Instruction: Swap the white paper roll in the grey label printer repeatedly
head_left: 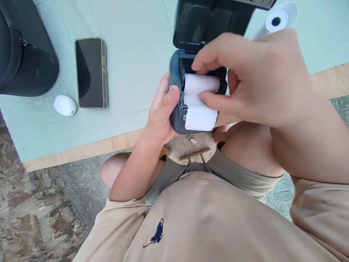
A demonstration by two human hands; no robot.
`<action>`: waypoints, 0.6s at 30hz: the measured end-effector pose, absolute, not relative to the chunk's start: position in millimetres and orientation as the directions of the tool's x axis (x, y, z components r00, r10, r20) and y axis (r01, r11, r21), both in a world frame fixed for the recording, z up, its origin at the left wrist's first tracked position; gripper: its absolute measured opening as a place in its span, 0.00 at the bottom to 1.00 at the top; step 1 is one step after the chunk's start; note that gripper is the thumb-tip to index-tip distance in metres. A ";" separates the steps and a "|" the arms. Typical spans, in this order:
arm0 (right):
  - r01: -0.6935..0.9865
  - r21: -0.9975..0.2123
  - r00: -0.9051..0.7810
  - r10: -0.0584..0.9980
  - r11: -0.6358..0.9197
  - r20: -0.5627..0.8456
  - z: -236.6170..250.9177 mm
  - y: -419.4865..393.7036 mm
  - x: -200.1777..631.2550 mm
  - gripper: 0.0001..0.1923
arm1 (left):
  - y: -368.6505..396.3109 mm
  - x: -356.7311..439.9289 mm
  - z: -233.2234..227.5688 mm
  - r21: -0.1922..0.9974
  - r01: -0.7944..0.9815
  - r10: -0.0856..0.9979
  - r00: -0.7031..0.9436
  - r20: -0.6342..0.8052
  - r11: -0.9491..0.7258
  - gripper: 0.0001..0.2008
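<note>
While our left hand (163,113) grips the printer (176,123), our half-open right hand (259,74) touches the inserted paper roll (200,83), lid (211,25) still up.

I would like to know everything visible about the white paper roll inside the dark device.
The paper roll looks white, smooth and blank where visible. It lies on its side in the dark device, whose lid stands open. Its loose end extends toward the device's near edge. The thumb of the right grip touches the paper, partly hiding it.
</note>
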State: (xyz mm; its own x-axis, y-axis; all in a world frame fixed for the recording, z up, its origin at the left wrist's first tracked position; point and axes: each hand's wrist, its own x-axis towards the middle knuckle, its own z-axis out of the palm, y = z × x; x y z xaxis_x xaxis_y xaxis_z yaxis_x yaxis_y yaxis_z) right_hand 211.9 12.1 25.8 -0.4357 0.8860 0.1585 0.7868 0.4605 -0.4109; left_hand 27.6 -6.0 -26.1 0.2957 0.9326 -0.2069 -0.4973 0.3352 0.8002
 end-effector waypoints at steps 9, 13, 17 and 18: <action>0.376 -0.907 -0.275 0.957 0.192 0.089 0.3 6.3 241.6 0.22 | -0.5 28.0 -24.2 0.736 -0.588 0.939 0.271 -0.211 0.335 0.20; 0.297 -0.940 -0.182 0.976 0.168 0.117 -6.8 4.5 238.7 0.22 | 1.5 27.0 -24.2 0.690 -0.640 0.935 0.310 -0.171 0.339 0.22; 0.256 -0.950 -0.148 0.978 0.180 0.146 -13.8 6.7 236.6 0.19 | 2.3 25.0 -24.2 0.710 -0.604 0.925 0.328 -0.192 0.362 0.19; 0.277 -0.934 -0.153 0.970 0.225 0.189 -15.3 7.6 237.1 0.18 | 2.3 24.9 -23.5 0.731 -0.581 0.926 0.318 -0.202 0.359 0.19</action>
State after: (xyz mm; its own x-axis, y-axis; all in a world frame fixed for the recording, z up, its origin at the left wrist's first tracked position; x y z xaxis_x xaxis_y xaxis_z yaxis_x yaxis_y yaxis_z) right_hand 237.1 7.6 -15.3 -0.1527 0.9701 0.1886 0.2768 0.2252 -0.9342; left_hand 24.9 2.3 -23.5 0.3178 0.9263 -0.2024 -0.5809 0.3589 0.7306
